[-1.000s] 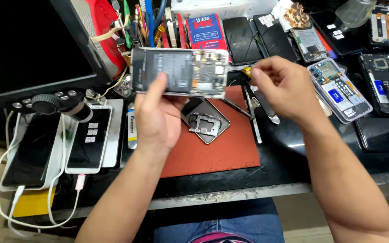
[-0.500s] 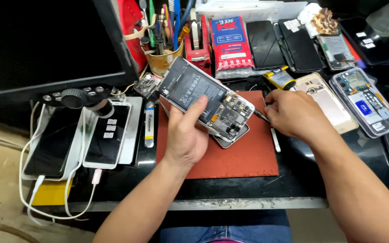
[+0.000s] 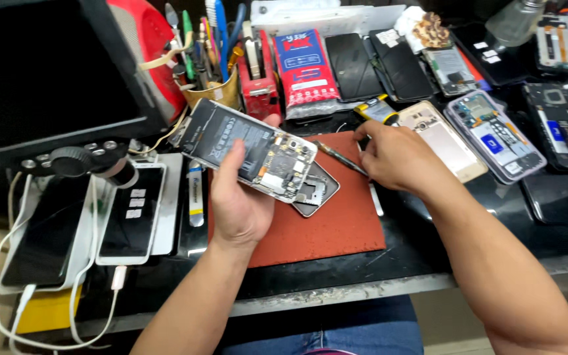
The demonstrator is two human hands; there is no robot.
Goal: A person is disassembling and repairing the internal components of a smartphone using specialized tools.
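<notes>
Your bench is crowded: a dark monitor (image 3: 41, 72) fills the upper left, a tool cup (image 3: 212, 89) stands at top centre, and opened phones (image 3: 494, 135) lie across the upper right. Two white phones (image 3: 129, 213) on cables sit at left. A red mat (image 3: 323, 223) lies mid-frame, with a metal back plate (image 3: 317, 190) on it, partly hidden under the phone (image 3: 251, 148) you hold.

Your left hand (image 3: 238, 204) grips that opened phone, thumb on its upper face, fingers curled beneath, tilted above the mat. Your right hand (image 3: 396, 158) rests at the mat's upper right edge, fingers loosely curled, pinching a thin tool (image 3: 338, 158) that points left toward the phone. Both forearms come up from the bottom edge.
</notes>
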